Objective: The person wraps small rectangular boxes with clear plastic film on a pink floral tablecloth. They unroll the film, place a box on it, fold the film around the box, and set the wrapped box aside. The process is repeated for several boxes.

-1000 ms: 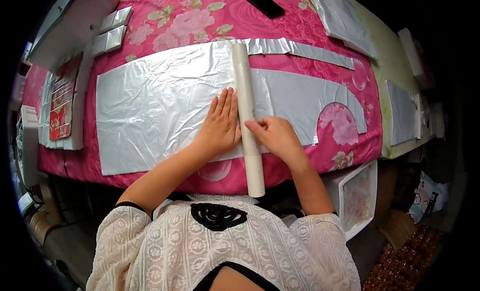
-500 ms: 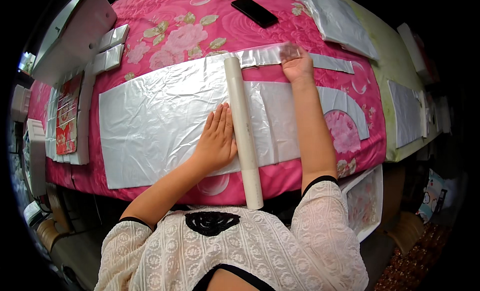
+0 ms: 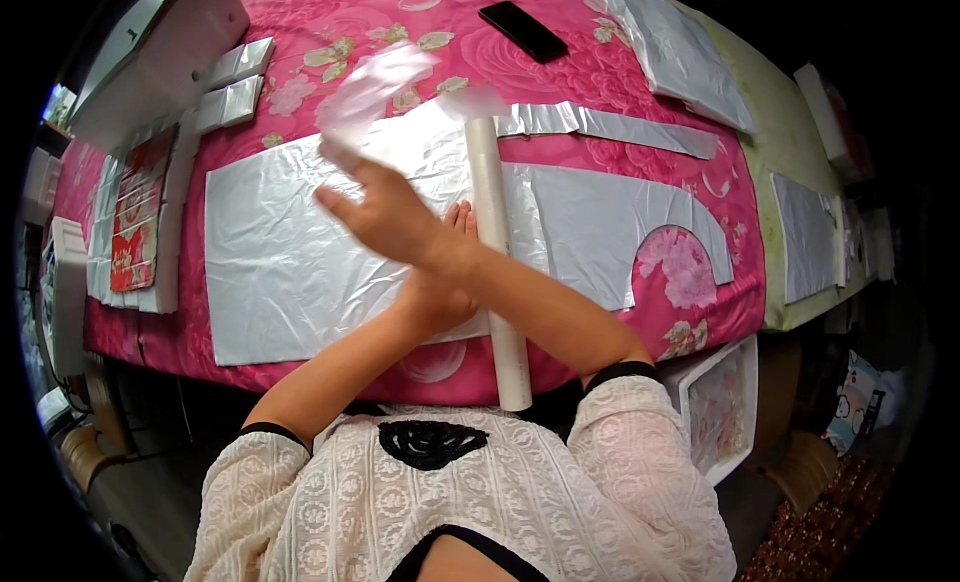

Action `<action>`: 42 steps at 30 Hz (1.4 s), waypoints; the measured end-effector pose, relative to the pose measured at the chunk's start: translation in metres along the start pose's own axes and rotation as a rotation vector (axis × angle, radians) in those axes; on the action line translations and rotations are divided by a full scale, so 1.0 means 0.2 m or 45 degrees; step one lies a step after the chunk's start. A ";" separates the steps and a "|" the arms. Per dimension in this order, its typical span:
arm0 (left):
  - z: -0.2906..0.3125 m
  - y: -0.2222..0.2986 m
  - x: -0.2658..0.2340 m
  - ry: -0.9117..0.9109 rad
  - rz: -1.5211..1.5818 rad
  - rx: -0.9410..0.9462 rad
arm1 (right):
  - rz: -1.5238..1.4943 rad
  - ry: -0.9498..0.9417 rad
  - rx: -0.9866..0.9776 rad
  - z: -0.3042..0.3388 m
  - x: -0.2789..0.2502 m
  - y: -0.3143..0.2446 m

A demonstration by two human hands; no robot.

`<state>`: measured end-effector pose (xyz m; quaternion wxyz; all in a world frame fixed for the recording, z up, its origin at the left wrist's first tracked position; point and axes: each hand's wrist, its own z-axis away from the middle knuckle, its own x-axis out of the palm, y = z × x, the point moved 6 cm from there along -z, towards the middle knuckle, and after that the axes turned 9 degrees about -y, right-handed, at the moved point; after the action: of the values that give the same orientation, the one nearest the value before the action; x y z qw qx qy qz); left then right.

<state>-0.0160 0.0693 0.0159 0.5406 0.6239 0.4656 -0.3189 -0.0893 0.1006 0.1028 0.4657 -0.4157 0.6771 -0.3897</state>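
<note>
Silver sheeting (image 3: 285, 257) underlies the flat, empty left grip (image 3: 442, 297); the right grip (image 3: 385, 207) is unclear.

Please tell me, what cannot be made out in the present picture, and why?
All in the head view:
Right hand: fingertips blurred; whether they grip the film cannot be told.
Film: blurred, its edges unclear.
Left hand: partly covered by the right forearm.
Silver sheet: the part beneath the tube is hidden by it.
White box: cut off by the top edge.

Hands (image 3: 388, 214) crossed over silvery sheet (image 3: 270, 252), pale tube (image 3: 507, 347), blurred clear film (image 3: 375, 87); pink cloth (image 3: 590, 82)
</note>
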 end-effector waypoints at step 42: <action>1.41 -0.39 -0.73 0.329 0.529 -1.035 | 0.922 -0.766 -0.676 -0.20 0.88 0.06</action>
<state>-0.1117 -0.2407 0.0591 0.7310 0.4761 0.4815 0.0842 -0.1685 -0.0521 0.0478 0.6225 -0.3523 0.6890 0.1166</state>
